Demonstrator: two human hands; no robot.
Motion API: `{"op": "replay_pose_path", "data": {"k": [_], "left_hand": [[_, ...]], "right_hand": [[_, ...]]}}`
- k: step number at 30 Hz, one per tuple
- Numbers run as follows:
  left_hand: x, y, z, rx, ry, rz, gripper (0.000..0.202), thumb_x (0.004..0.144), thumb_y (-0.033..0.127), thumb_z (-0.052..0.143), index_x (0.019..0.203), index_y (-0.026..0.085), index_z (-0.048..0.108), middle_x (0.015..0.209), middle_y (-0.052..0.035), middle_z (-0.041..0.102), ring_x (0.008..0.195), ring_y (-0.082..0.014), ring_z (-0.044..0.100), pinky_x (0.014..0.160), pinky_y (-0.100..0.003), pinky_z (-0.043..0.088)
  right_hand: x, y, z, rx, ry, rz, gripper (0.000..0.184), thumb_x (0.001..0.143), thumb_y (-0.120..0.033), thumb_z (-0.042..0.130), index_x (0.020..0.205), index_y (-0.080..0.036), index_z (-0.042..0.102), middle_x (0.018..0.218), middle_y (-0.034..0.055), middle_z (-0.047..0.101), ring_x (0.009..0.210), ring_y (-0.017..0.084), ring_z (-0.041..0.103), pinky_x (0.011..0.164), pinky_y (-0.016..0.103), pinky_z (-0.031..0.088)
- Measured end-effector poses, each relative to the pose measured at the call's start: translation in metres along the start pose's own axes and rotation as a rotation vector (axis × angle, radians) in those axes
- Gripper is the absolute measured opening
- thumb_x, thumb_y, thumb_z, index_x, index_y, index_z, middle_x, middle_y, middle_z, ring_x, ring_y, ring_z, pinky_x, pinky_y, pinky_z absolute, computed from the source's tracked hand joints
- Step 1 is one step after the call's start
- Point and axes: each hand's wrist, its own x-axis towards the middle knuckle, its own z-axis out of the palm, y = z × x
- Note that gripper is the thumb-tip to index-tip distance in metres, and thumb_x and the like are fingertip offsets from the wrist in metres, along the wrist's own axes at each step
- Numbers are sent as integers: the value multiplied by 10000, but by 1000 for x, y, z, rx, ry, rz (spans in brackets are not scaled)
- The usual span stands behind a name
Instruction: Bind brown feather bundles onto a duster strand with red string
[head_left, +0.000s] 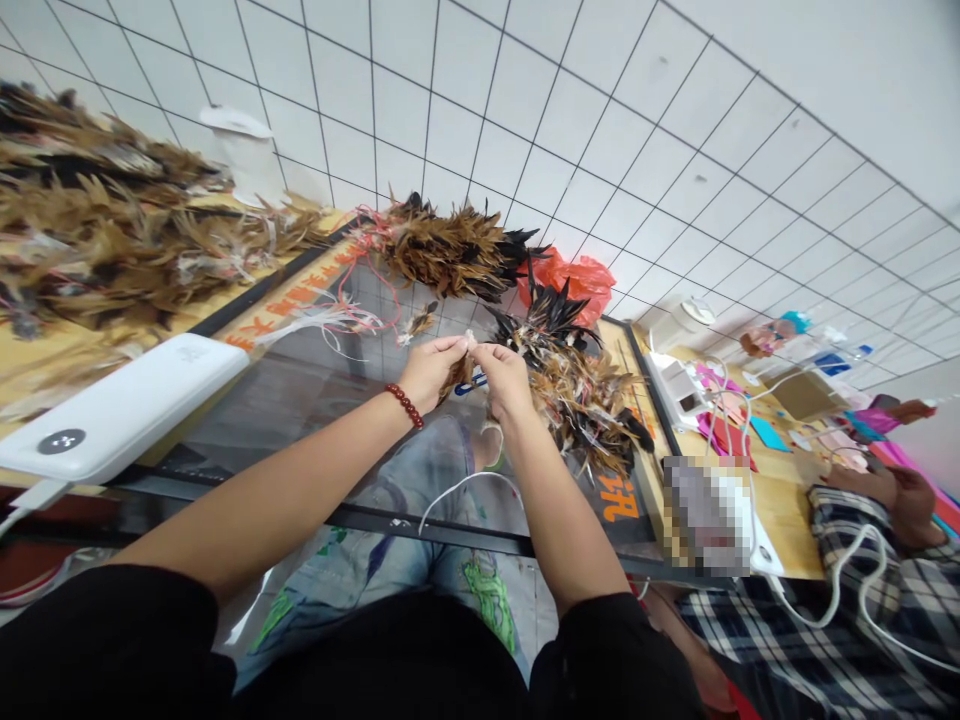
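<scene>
My left hand (433, 368), with a red bead bracelet (405, 405) on its wrist, and my right hand (504, 376) meet over a glass tabletop (315, 390). Both are closed in a pinch on a small bundle of brown feathers (457, 374), whose pale quill ends show between the fingertips. A loose pile of brown and black feathers (581, 385) lies just right of my right hand. Another bound feather bunch (450, 250) lies beyond my hands.
A white power bank (120, 405) lies at the left edge, beside long feather dusters (112, 230). A red plastic bag (574, 278) sits at the back. At the right, a person in a plaid shirt (862, 600) works at a wooden table with papers and white cables.
</scene>
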Motion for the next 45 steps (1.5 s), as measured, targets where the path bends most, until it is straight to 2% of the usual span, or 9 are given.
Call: {"op": "replay_pose_path", "data": {"k": [5, 10, 17, 22, 27, 33, 37, 40, 45], "left_hand": [[-2, 6, 1, 37, -72, -67, 178, 651, 222, 766, 698, 99, 647, 598, -35, 638, 522, -114, 587, 538, -223, 473], [-2, 4, 0, 264, -61, 27, 217, 757, 284, 692, 652, 139, 568, 446, 4, 528, 372, -87, 460, 401, -188, 355], [0, 5, -1, 236, -128, 32, 256, 746, 277, 705, 614, 136, 536, 452, 43, 417, 358, -27, 296, 366, -157, 184], [-5, 14, -2, 161, -337, -87, 288, 649, 279, 791, 606, 113, 559, 553, 8, 475, 391, -3, 290, 372, -145, 172], [-7, 18, 0, 186, -416, -161, 280, 634, 288, 794, 592, 102, 589, 566, -11, 493, 417, -17, 325, 381, -156, 218], [-1, 22, 0, 361, -191, 70, 180, 670, 234, 745, 594, 112, 637, 489, 0, 503, 388, -28, 313, 384, -174, 186], [6, 28, -5, 296, 19, 185, 164, 696, 225, 717, 608, 119, 627, 501, 7, 498, 386, -32, 310, 382, -188, 171], [8, 31, -6, 252, 59, 195, 164, 693, 225, 720, 618, 123, 617, 507, 14, 488, 389, -33, 302, 382, -192, 164], [7, 30, -5, 239, 53, 170, 161, 685, 225, 721, 617, 127, 612, 505, 20, 479, 387, -32, 297, 378, -188, 166]], "right_hand": [[2, -2, -5, 71, 7, 3, 345, 539, -372, 794, 623, -185, 517, 557, -50, 543, 550, 93, 510, 555, 222, 394], [5, 6, -8, -56, 63, -80, 414, 465, -308, 835, 756, -178, 571, 585, -98, 463, 518, 65, 428, 516, 209, 351], [5, -2, -13, -29, -131, -119, 451, 563, -389, 791, 935, -179, 645, 693, -44, 584, 651, 99, 519, 626, 232, 435], [4, -9, -22, 16, -189, -114, 309, 617, -450, 742, 765, -189, 669, 655, -23, 601, 682, 127, 543, 641, 249, 440], [5, -5, -22, -16, -91, -168, 262, 630, -419, 720, 691, -187, 614, 622, -34, 584, 630, 118, 526, 670, 262, 443], [7, -5, -18, -124, -24, -197, 226, 757, -398, 588, 788, -180, 638, 657, -24, 589, 614, 113, 512, 651, 248, 435], [4, -5, -28, -681, -109, -206, 172, 737, -347, 656, 806, -192, 677, 733, -1, 648, 677, 137, 555, 687, 263, 429], [0, -2, -29, -1001, -219, -131, 286, 700, -394, 728, 913, -205, 697, 783, 7, 672, 722, 159, 591, 705, 277, 433], [-3, 1, -22, -1237, -64, -250, 261, 867, -272, 554, 1101, -253, 667, 1046, 58, 664, 959, 198, 595, 818, 312, 427]]}}
